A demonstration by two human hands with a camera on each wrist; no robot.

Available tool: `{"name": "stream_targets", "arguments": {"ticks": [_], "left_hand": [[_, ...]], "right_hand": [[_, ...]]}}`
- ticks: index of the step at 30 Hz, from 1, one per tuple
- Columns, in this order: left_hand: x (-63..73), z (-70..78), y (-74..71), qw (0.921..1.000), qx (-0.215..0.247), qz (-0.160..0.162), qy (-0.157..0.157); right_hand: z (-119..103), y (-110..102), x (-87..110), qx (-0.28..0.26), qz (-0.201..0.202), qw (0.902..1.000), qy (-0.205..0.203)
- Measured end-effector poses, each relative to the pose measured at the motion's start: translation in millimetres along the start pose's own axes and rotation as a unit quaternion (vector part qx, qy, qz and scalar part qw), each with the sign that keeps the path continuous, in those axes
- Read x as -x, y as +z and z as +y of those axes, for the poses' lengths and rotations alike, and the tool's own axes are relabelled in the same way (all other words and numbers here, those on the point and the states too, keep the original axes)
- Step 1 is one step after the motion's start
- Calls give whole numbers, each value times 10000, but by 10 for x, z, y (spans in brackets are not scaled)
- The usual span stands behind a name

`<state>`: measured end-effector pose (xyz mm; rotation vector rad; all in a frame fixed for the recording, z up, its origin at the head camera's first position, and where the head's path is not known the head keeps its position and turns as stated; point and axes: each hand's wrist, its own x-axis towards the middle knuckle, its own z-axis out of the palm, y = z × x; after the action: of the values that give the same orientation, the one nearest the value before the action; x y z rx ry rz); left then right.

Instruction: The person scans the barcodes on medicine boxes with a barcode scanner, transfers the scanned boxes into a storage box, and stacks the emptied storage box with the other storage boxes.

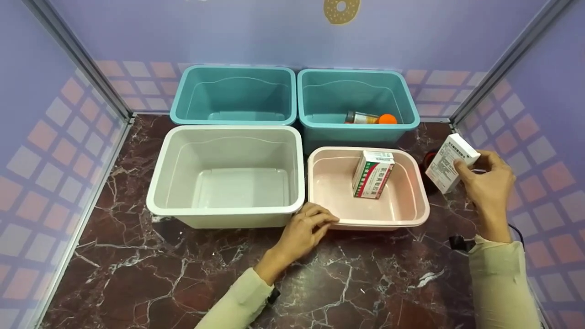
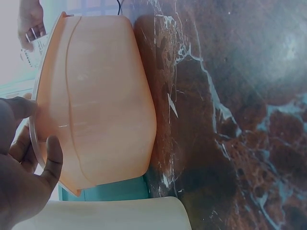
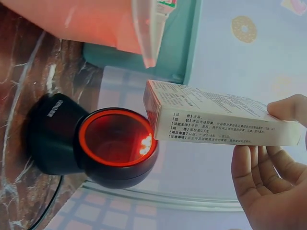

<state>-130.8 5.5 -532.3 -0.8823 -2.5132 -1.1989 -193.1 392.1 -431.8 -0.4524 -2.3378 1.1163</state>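
Note:
My right hand (image 1: 491, 183) pinches a white medicine box (image 1: 450, 162) between thumb and fingers, off the table to the right of the pink bin (image 1: 329, 183). In the right wrist view, dark printed text covers the faces of this box (image 3: 211, 120). One end of it is in front of a black barcode scanner (image 3: 57, 139) with a glowing red ring. My left hand (image 1: 304, 233) grips the pink bin's front left rim, thumb on the outer wall (image 2: 96, 96). A green, white and red medicine box (image 1: 374, 177) stands tilted inside that bin.
A white bin (image 1: 226, 212) stands left of the pink one. Behind are two teal bins, the left one (image 1: 233, 122) and the right one (image 1: 315, 124); the right one holds an orange-capped bottle (image 1: 387, 119) and a dark-capped jar (image 1: 364, 118). Panel walls enclose the marbled table (image 1: 137, 274).

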Motion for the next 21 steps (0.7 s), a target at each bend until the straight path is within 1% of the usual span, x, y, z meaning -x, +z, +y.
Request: {"name": "stream_targets", "arguments": {"ticks": [4, 10, 21], "left_hand": [[2, 1, -2, 10000, -34, 20, 43], [-8, -2, -5, 9999, -62, 46, 82], [-5, 4, -7, 9999, -89, 43, 69]], "right_hand": [[-71, 7, -1, -117, 29, 9999, -86], [-179, 58, -20, -125, -17, 9997, -189], [-360, 211, -21, -387, -289, 9978, -465]]}}
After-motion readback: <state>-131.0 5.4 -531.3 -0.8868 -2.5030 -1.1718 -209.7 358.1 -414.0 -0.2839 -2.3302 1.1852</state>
